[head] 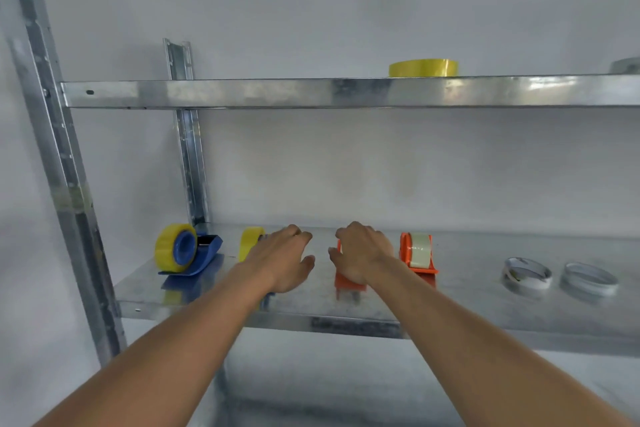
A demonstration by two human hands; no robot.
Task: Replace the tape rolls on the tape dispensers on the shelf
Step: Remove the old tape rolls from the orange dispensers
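Head view: the right hand (360, 255) covers most of an orange tape dispenser (349, 282) on the lower shelf (485, 305); whether the fingers grip it cannot be determined. The left hand (284, 260), fingers loosely spread and holding nothing, partly hides a yellow tape roll (250, 242). No legible markings. Both forearms extend forward, palms down.

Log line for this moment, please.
left hand: open, by yellow roll | right hand: on orange dispenser | second orange dispenser: untouched
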